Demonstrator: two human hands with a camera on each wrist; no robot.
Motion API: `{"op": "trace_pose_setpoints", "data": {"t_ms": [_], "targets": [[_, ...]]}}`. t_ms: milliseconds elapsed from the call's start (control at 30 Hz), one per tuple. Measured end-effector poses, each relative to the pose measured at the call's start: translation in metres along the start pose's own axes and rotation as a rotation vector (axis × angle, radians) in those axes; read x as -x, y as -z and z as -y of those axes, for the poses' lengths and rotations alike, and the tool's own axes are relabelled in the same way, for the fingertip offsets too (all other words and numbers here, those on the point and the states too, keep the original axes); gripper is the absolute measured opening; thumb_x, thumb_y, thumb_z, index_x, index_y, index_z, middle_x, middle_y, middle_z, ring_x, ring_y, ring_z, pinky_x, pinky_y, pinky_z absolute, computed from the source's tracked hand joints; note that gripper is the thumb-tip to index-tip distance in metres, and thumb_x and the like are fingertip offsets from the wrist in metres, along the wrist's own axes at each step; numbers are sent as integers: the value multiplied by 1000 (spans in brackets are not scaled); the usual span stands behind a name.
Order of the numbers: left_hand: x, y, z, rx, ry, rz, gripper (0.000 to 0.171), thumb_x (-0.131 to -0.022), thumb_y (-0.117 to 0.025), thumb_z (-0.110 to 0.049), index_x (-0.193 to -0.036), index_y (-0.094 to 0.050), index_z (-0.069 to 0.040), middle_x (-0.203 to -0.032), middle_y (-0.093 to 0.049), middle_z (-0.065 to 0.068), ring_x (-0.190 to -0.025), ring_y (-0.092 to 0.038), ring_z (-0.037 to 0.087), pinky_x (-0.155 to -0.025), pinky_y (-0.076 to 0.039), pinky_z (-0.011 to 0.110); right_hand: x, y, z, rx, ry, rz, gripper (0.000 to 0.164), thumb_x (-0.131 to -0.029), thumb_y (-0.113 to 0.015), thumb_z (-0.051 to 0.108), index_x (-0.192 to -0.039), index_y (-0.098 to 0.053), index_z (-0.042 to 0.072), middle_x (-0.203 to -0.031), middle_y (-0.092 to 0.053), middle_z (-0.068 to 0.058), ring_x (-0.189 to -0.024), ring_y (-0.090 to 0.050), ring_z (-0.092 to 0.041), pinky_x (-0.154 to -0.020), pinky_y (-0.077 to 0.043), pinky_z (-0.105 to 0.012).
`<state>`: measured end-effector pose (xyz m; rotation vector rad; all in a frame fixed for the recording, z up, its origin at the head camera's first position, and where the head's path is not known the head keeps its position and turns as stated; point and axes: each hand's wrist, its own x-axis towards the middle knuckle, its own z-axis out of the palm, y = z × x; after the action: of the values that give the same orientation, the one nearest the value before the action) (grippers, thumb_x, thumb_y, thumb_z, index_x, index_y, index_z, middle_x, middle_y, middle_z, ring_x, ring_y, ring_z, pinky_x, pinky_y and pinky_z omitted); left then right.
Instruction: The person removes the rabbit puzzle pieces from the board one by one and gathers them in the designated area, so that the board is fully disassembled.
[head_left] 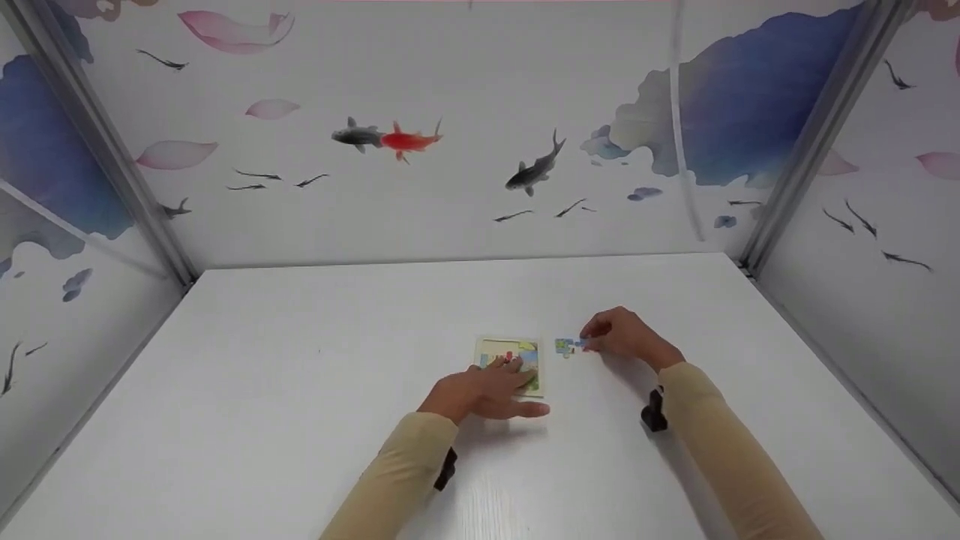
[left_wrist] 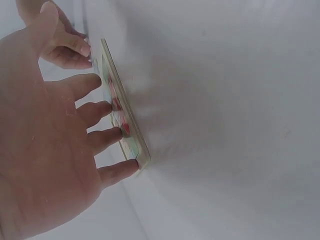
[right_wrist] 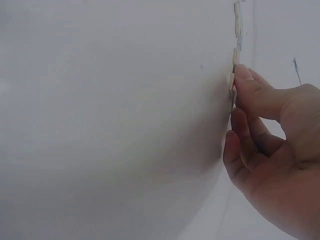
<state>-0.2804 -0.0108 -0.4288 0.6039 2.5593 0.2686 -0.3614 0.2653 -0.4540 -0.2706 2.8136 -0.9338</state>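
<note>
A small jigsaw puzzle in a pale frame (head_left: 495,346) lies on the white table, with part of its picture filled and a bare cream area at the top. My left hand (head_left: 491,388) rests over it, fingers spread. In the left wrist view its fingertips (left_wrist: 116,134) touch the board's near side. To the right, a few joined puzzle pieces (head_left: 564,346) lie on the table. My right hand (head_left: 626,336) pinches a puzzle piece (right_wrist: 232,82) between thumb and fingers at the right end of that group. The fingers partly hide this piece.
The white table (head_left: 300,420) is enclosed by a back wall (head_left: 450,217) and side walls printed with fish and petals. Metal posts (head_left: 817,142) stand at the back corners. A black wrist mount (head_left: 655,411) sits under the right cuff.
</note>
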Motion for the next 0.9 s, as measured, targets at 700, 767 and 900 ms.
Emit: {"op": "trace_pose_setpoints", "data": {"t_ms": [700, 767, 900], "targets": [[7, -7, -1, -117, 1, -46, 80, -92, -49, -72, -159, -28, -33, -169, -15, -9, -158, -12, 18, -127, -18, 46, -8, -12, 39, 3, 134, 0, 14, -95, -69, 12, -105, -77, 9, -107, -71, -10, -96, -57, -21, -80, -48, -29], [6, -8, -1, -126, -5, -53, 80, -92, -51, -71, -159, -28, -33, -169, -15, -9, -158, -12, 18, -127, -18, 46, -8, -16, 46, 0, 158, 10, 13, -94, -70, 12, -105, -77, 9, -107, -71, -9, -99, -58, -22, -82, -48, -31], [6, -8, -2, -137, -11, -62, 80, -92, -52, -70, -159, -29, -33, -170, -16, -9, -158, -13, 18, -127, -20, 47, -9, -25, 58, 1, 180, 26, 13, -94, -69, 12, -104, -78, 10, -108, -72, -8, -102, -58, -22, -84, -47, -32]]}}
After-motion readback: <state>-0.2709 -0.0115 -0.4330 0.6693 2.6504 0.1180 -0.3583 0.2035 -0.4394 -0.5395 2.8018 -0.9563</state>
